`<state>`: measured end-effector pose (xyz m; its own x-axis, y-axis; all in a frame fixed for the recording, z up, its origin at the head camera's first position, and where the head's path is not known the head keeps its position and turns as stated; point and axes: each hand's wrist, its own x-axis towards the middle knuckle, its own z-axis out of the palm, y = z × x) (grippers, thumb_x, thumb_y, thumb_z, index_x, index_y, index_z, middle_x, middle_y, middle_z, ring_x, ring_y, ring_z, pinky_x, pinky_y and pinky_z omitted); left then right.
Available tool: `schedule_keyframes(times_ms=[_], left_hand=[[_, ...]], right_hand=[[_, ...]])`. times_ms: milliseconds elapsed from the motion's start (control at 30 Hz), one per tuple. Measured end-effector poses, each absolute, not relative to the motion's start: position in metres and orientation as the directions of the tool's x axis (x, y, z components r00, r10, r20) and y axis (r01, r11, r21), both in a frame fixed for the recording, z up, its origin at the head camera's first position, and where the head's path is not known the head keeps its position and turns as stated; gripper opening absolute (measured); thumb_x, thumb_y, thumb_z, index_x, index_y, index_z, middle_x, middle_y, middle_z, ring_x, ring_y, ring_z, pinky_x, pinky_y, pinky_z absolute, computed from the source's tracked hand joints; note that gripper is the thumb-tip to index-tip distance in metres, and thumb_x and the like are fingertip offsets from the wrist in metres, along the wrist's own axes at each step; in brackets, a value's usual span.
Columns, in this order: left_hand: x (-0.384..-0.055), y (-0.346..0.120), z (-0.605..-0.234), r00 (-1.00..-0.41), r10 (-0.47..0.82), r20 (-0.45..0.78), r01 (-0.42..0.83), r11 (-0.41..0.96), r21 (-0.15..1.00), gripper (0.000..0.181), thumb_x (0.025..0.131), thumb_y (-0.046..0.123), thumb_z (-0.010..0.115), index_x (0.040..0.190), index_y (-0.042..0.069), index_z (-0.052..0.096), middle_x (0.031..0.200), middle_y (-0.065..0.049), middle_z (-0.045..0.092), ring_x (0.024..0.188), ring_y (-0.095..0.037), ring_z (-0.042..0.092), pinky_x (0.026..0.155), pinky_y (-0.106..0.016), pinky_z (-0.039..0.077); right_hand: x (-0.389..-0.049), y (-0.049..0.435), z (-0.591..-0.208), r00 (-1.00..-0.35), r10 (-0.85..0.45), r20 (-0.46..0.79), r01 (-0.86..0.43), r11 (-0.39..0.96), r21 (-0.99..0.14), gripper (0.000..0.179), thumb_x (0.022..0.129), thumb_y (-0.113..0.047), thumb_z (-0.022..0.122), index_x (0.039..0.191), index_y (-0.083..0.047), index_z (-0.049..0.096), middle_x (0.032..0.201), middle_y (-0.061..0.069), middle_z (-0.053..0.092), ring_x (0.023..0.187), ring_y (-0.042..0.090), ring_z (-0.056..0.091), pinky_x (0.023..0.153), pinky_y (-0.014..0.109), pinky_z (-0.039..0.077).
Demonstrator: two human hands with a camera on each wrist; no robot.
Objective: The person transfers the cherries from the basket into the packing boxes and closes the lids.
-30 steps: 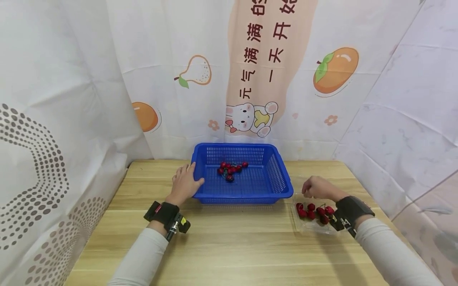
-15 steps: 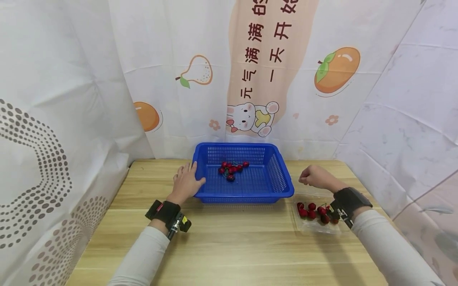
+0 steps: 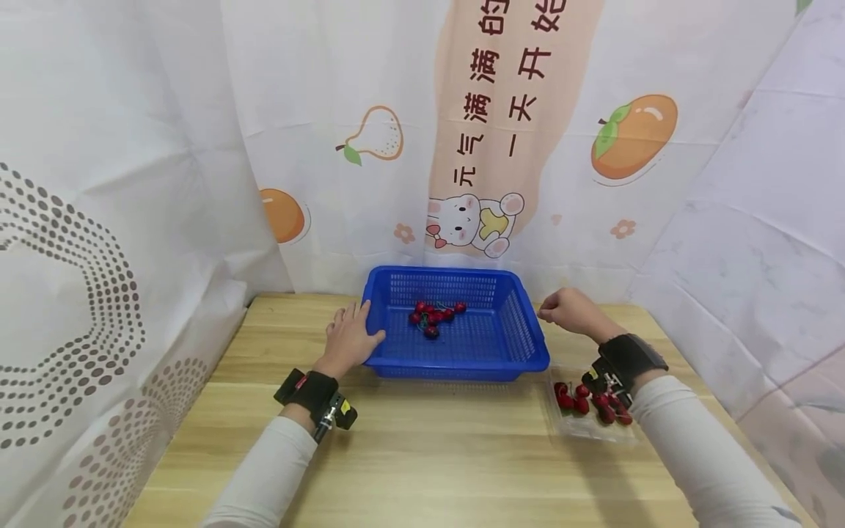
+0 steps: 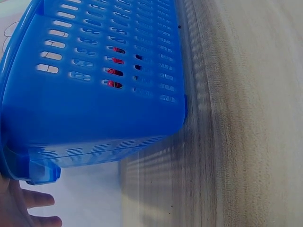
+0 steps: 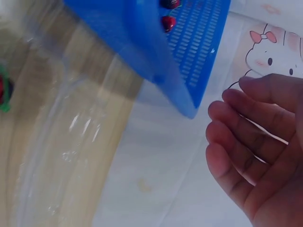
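Observation:
In the head view, a blue plastic basket (image 3: 455, 364) stands at the back of the table, with several red cherries (image 3: 432, 317) on its floor. My left hand (image 3: 350, 339) rests against its left rim, fingers spread and the thumb at the rim. Just right of the basket hovers my right hand (image 3: 573, 311); the right wrist view shows its fingers (image 5: 227, 158) loosely bent, with no cherry visible among them. A clear plastic tray (image 3: 594, 433) holds more cherries (image 3: 573, 400) below the right wrist, whose strap and camera partly cover it.
The wooden table (image 3: 422, 455) carries both containers. White printed curtains (image 3: 370, 235) hang behind the table and at both sides, close to the basket's back. In the right wrist view, the clear tray (image 5: 42, 142) appears blurred beside the basket.
My right hand has risen from over the tray and moved left and away from me, up to the basket's right side. The left hand stays at the rim. The view has shifted slightly.

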<state>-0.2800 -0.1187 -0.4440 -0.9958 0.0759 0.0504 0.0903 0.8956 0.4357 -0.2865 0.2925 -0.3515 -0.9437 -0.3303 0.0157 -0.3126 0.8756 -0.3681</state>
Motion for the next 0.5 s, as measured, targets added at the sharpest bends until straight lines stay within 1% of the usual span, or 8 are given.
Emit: schedule_keyframes(times_ms=[200, 367, 500], left_hand=[[-0.279, -0.117, -0.449, -0.996, 0.068, 0.061, 0.088, 0.886, 0.456, 0.079, 0.091, 0.046, 0.058, 0.154, 0.012, 0.027, 0.158, -0.023, 0.026, 0.145, -0.045, 0.022, 0.111, -0.067, 0.025], [-0.278, -0.118, -0.449, -0.996, 0.059, 0.063, 0.081, 0.880, 0.468, 0.078, 0.091, 0.046, 0.059, 0.154, 0.012, 0.028, 0.158, -0.023, 0.026, 0.145, -0.044, 0.022, 0.111, -0.067, 0.024], [-0.279, -0.116, -0.445, -0.996, 0.063, 0.064, 0.086, 0.883, 0.462, 0.078, 0.091, 0.046, 0.059, 0.154, 0.013, 0.028, 0.158, -0.023, 0.026, 0.145, -0.044, 0.023, 0.111, -0.066, 0.024]], right_hand=[[-0.296, 0.278, -0.343, -0.964, -0.265, 0.010, -0.248, 0.889, -0.384, 0.025, 0.090, -0.014, 0.061, 0.093, 0.007, 0.074, 0.081, 0.013, 0.074, 0.071, 0.018, 0.062, 0.062, 0.030, 0.048], [-0.303, 0.266, -0.335, -0.968, -0.250, 0.020, -0.237, 0.890, -0.389, 0.026, 0.091, -0.014, 0.061, 0.096, 0.008, 0.073, 0.081, 0.013, 0.073, 0.071, 0.019, 0.060, 0.061, 0.029, 0.048], [-0.307, 0.259, -0.331, -0.969, -0.244, 0.042, -0.241, 0.887, -0.394, 0.026, 0.091, -0.015, 0.061, 0.096, 0.007, 0.073, 0.086, 0.018, 0.073, 0.071, 0.020, 0.061, 0.063, 0.030, 0.049]])
